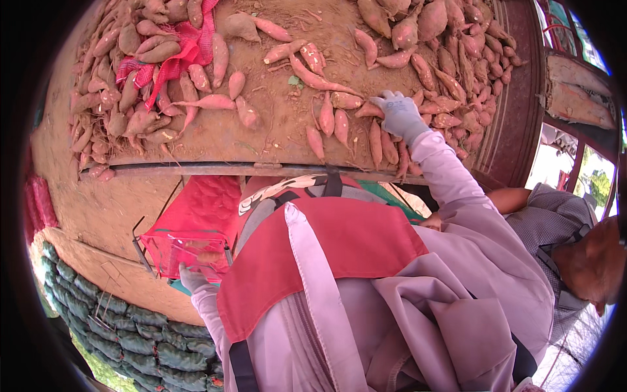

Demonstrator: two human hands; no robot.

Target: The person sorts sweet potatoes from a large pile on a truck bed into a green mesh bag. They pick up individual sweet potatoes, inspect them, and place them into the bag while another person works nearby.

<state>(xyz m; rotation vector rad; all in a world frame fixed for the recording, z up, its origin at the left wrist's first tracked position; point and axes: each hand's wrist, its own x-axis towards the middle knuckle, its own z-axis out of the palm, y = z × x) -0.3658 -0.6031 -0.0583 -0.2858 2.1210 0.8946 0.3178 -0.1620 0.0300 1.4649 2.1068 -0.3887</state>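
Observation:
My right hand, in a pale grey work glove, reaches over the table and rests among loose sweet potatoes. A sweet potato lies against its fingers; the underside of the hand is hidden, so a firm grip cannot be made out. Low on the left, my gloved left hand is at the near rim of a red mesh bag. That bag hangs open on a metal frame beside the table. Sweet potatoes show through its mesh. Whether the left fingers are closed on the rim is unclear.
Sweet potato heaps lie at left and right of the soil-covered table. A red mesh cloth is among the left heap. Several filled dark green mesh sacks are stacked lower left. Another person is close on my right.

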